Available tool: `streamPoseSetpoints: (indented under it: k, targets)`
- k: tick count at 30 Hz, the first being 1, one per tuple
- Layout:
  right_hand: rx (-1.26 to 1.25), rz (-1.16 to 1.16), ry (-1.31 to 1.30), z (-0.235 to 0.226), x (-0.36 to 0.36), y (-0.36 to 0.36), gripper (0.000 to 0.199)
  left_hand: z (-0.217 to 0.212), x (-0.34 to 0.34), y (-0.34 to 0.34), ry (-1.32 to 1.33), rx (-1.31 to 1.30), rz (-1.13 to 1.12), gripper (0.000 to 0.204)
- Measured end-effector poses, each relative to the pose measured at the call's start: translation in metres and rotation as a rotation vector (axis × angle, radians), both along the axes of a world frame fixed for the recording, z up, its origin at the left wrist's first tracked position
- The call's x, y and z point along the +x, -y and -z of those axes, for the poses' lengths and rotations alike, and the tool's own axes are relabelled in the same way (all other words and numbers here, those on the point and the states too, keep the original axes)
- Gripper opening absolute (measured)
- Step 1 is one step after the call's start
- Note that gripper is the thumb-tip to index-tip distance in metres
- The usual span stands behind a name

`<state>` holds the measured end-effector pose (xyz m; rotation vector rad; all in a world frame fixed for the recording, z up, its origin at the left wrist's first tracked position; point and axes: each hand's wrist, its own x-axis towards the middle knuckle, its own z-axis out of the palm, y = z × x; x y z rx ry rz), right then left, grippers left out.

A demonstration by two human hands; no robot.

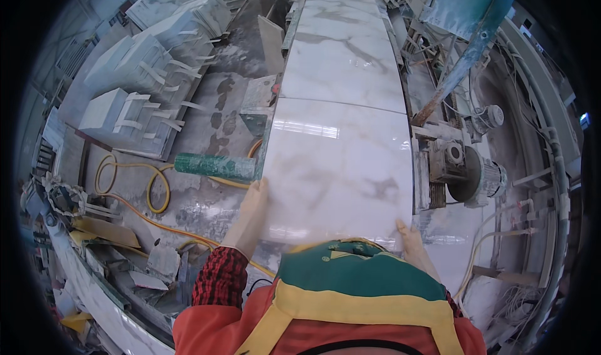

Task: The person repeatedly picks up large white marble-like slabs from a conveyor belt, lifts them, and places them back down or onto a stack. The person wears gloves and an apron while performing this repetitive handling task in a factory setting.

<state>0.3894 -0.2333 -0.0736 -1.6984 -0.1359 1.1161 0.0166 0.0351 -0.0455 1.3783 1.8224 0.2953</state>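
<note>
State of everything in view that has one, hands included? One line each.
Near slab: flat, glossy face up
Far slab: flat, beyond a thin seam
Left hand: at near slab's left edge, grip unclear
Right hand: at its right edge, grip unclear
Yellow hose: looped
Green tube: horizontal, dusty
Larger motor: running or stopped, can't tell

A stone or tile workshop, judging by the glossy marble-patterned slabs (338,180) laid end to end, the dusty motor (493,180) on the right, the strapped pale stacks (103,112) at far left and the broken pieces (164,261) heaped near left beyond a trailing yellow hose (168,197).
</note>
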Motion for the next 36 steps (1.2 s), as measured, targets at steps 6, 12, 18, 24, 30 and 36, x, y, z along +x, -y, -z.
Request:
streamPoseSetpoints:
  k: [6,12,18,24,30,36]
  targets:
    - [-0.028,-0.009,-0.021,-0.004,0.007,-0.010,0.067,-0.004,0.007,-0.006,-0.027,-0.001,-0.031,0.065]
    - [0.001,-0.023,-0.040,0.013,0.015,-0.010,0.077,-0.011,0.012,-0.013,-0.061,-0.044,-0.028,0.066]
    - [-0.110,-0.061,0.093,0.026,0.020,-0.010,0.073,-0.007,0.011,-0.023,-0.125,-0.075,0.027,0.072]
    - [-0.300,-0.250,0.223,-0.028,0.014,-0.030,0.062,-0.008,0.017,-0.020,-0.218,-0.048,0.033,0.072]
    - [-0.252,-0.295,0.228,0.003,0.037,-0.019,0.074,-0.013,0.025,-0.023,-0.200,-0.023,0.076,0.061]
    - [-0.059,-0.288,0.146,0.031,0.044,-0.011,0.070,-0.031,0.014,-0.050,-0.357,0.135,0.495,0.038]
